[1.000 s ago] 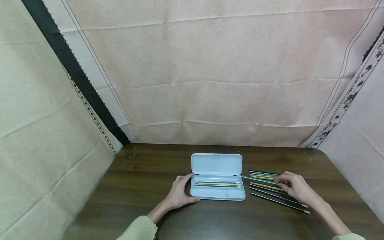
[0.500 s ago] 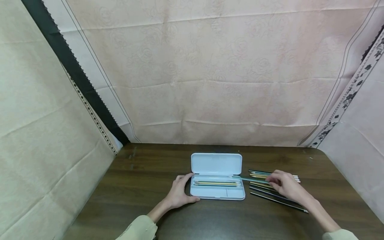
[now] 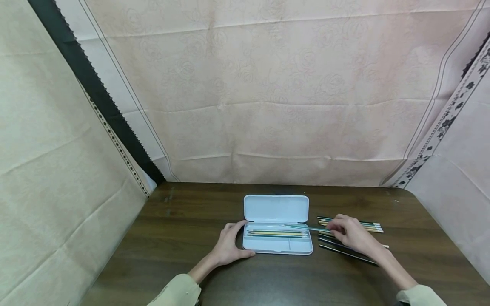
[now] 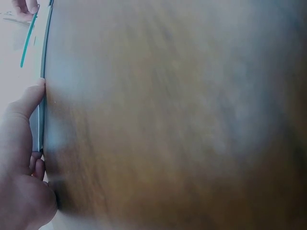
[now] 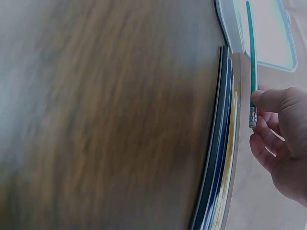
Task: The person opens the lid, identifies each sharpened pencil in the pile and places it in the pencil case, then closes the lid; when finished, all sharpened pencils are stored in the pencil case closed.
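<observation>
A pale blue pencil case (image 3: 276,208) lies with its lid raised at the back. Several yellow and teal pencils (image 3: 274,233) rest in its tray. My left hand (image 3: 228,245) grips the case's left end, fingers at the back corner and thumb at the front; in the left wrist view the thumb (image 4: 31,98) lies against the case edge. My right hand (image 3: 350,233) pinches a teal pencil (image 3: 306,228) between thumb and fingers. In the right wrist view the teal pencil (image 5: 252,57) is held near its eraser end, its far end over the case.
To the right of the case several pencils lie on the brown wooden table (image 3: 191,204), among them yellow pencils (image 3: 373,228) at the back and dark pencils (image 3: 346,251) in front. Pale cloth (image 3: 268,106) hangs behind the table and along both sides.
My right hand has moved left with the teal pencil, whose far end now reaches further over the case's tray. The left hand and the case have stayed put.
</observation>
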The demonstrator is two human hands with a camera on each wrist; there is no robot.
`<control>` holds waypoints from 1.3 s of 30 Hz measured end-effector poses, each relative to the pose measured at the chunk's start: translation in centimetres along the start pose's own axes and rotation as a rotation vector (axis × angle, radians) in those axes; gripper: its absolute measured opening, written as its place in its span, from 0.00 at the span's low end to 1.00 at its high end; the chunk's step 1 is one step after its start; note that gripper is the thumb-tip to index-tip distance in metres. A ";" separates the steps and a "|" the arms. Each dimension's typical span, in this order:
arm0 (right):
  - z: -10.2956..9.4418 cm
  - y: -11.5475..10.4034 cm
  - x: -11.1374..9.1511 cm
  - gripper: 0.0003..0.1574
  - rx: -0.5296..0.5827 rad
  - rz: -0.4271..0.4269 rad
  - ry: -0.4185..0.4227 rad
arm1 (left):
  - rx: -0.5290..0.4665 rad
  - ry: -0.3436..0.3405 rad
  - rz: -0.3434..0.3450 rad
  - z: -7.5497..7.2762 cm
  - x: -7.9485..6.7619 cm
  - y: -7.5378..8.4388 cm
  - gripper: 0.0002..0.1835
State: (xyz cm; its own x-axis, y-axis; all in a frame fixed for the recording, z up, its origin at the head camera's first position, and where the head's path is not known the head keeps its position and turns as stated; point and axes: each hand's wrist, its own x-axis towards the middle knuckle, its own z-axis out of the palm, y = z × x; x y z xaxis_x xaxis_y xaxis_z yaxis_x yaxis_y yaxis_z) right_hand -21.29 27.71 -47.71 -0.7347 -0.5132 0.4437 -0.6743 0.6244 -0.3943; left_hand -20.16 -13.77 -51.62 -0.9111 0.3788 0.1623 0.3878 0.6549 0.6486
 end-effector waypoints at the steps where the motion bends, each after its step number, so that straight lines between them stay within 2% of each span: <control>1: 0.1 -0.1 0.2 0.16 0.005 0.009 -0.010 | -0.002 0.001 -0.001 0.0 0.0 0.0 0.49; 11: 1.7 -1.1 1.5 0.13 0.035 0.045 -0.064 | -0.001 0.000 -0.001 0.1 0.0 -0.1 0.49; 23: 3.0 -2.6 3.1 0.13 0.050 0.028 -0.085 | -0.004 -0.004 0.001 0.0 0.0 0.0 0.50; 33: 4.0 -3.4 4.0 0.11 0.028 0.040 -0.130 | -0.005 0.000 0.010 0.0 0.1 0.0 0.50; 39: 4.5 -3.7 4.4 0.12 0.004 0.027 -0.125 | -0.006 -0.002 0.008 0.0 0.0 0.0 0.49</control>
State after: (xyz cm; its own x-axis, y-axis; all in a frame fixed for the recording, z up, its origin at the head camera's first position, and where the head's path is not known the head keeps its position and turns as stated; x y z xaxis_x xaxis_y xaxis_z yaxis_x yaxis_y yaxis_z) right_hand -22.38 20.49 -47.97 -0.7562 -0.5654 0.3293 -0.6540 0.6368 -0.4083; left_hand -20.20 -13.80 -51.63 -0.9077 0.3855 0.1658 0.3942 0.6479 0.6518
